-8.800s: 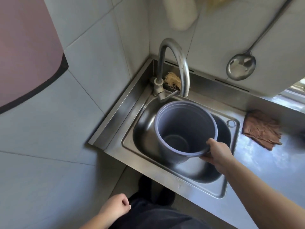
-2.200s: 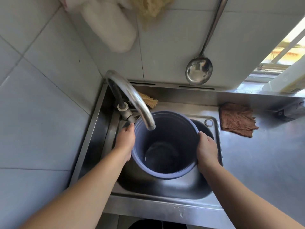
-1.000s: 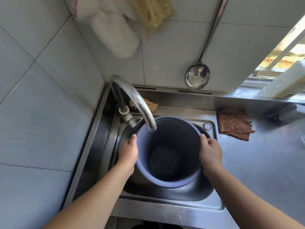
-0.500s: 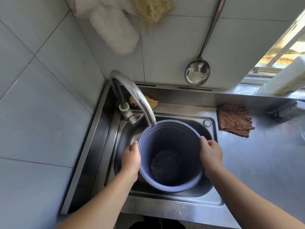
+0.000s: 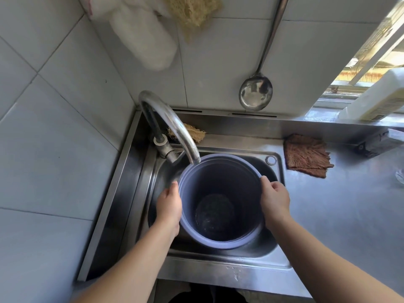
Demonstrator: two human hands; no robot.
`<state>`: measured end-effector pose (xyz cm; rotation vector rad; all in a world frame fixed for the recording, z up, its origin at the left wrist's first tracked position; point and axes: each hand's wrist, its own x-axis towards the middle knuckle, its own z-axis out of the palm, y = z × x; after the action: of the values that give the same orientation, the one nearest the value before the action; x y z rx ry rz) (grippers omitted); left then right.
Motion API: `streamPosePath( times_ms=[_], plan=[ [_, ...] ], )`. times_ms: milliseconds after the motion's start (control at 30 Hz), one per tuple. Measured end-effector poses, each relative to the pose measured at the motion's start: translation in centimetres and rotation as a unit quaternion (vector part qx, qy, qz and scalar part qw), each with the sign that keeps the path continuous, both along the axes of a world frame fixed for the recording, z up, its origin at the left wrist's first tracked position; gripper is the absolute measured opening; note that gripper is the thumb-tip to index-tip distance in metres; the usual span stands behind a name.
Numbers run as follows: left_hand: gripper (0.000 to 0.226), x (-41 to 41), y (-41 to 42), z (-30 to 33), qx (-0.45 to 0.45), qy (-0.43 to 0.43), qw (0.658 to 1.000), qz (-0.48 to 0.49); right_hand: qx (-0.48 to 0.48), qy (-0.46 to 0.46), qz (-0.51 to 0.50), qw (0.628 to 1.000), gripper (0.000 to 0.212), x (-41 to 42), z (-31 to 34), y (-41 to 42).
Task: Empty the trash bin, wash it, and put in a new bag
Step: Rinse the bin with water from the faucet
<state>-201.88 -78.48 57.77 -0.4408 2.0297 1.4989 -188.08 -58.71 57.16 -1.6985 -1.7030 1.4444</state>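
We grip the purple trash bin (image 5: 220, 193) with both hands, left hand (image 5: 169, 204) and right hand (image 5: 274, 199) clasping opposite rims, over the sink (image 5: 251, 254) beneath the faucet (image 5: 172, 125).

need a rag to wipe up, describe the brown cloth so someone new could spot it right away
Start at the steel sink where both hands hold the grey bin, then look right onto the steel counter. The brown cloth lies flat there, just past the sink's back right corner, below the hanging ladle. It is the only dark, ragged-edged rag; the scrubber behind the tap is pale yellow and fibrous.
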Motion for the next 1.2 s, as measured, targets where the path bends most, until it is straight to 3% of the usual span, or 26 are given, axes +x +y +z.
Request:
streamPosePath(
  times_ms=[167, 400, 700, 967, 1200],
  plan=[
    [0.047, -0.5, -2.2, -0.3, -0.015, 0.009, 1.0, 0.017, -0.005, 0.034, 0.049, 0.998, 0.043, -0.7, -0.1, -1.5],
    [0.04, 1.6, -0.4, -0.5, -0.015, 0.018, 1.0, -0.006, -0.031, 0.011, 0.011, 0.999, 0.046, 1.3, 0.1, 1.1],
    [0.036, 0.1, -1.1, 1.2, -0.014, 0.065, 0.997, 0.035, -0.03, 0.072, 0.031, 0.996, 0.05, -0.3, 0.9, -0.4],
    [0.041, 4.1, -0.5, 0.6, -0.039, 0.044, 0.998, -0.005, -0.054, 0.049, 0.025, 0.997, 0.037, 3.4, 0.5, 1.7],
    [0.036, 4.8, 0.5, 2.5, -0.016, 0.076, 0.996, 0.046, -0.039, 0.098, 0.045, 0.993, 0.033, 3.0, 2.3, 2.4]
  ],
)
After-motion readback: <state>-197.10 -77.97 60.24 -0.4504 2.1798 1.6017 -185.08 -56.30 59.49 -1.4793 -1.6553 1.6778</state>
